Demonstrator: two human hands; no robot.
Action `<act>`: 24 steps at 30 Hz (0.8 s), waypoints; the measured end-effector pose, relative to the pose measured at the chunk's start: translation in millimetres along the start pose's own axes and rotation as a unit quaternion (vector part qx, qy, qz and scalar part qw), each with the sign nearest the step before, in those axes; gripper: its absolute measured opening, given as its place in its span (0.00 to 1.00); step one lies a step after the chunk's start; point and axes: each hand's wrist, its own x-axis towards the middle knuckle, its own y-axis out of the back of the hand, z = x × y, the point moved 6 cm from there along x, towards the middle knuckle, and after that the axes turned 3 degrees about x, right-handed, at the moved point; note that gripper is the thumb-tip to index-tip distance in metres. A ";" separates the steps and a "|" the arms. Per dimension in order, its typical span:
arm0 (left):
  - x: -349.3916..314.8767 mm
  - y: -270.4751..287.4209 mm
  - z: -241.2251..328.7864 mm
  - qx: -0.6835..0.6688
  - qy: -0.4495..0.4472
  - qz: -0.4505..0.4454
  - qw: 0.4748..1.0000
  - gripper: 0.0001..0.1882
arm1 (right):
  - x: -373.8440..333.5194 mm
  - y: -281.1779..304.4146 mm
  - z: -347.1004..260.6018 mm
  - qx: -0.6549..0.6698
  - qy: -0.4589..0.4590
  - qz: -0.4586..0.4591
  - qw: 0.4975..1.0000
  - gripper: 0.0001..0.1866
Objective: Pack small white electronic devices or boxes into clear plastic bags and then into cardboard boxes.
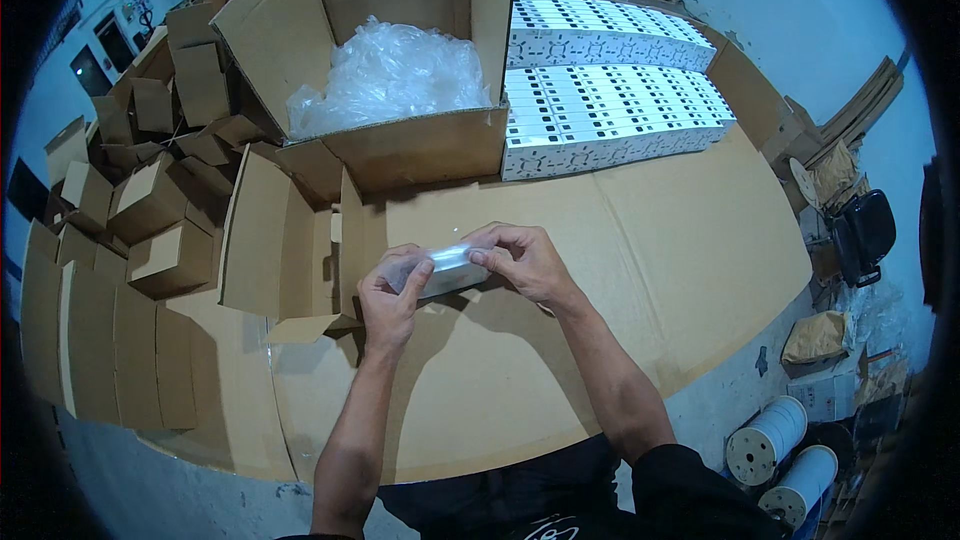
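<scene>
A small white box [452, 278] with a shiny clear plastic wrap or bag on it is held level between both hands over the cardboard-covered table. My left hand [388, 298] grips its left end, thumb on top. At its right end my right hand [532, 262] pinches the plastic between thumb and fingers. Fingers partly hide both ends. Just left of my left hand stands an open cardboard box [265, 240], its inside partly in view. Beyond it, a large open carton [420, 155] holds a heap of clear plastic bags [400, 75].
Rows of white boxes with dark marks [615, 105] stand stacked at the back right. Folded cardboard boxes [165, 240] pile up on the left. The table's cardboard top [690, 260] curves to an edge at right. Cable spools [765, 440] stand on the floor.
</scene>
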 end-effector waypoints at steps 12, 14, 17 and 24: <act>1.7 -3.9 -21.1 -0.122 0.038 0.068 0.989 0.10 | 6.9 -11.1 17.8 0.114 0.058 0.063 0.990 0.06; 1.2 -2.3 -22.6 -0.122 0.034 0.069 0.989 0.09 | 0.0 -18.5 -6.7 0.174 0.104 0.054 0.978 0.12; 0.6 -3.9 -20.2 -0.124 0.029 0.069 0.990 0.09 | 1.1 -11.8 -10.1 0.025 0.211 -0.027 0.977 0.16; 1.1 -1.8 -12.6 -0.071 0.000 0.076 0.995 0.12 | -0.8 -6.7 0.0 -0.008 0.016 0.009 1.000 0.13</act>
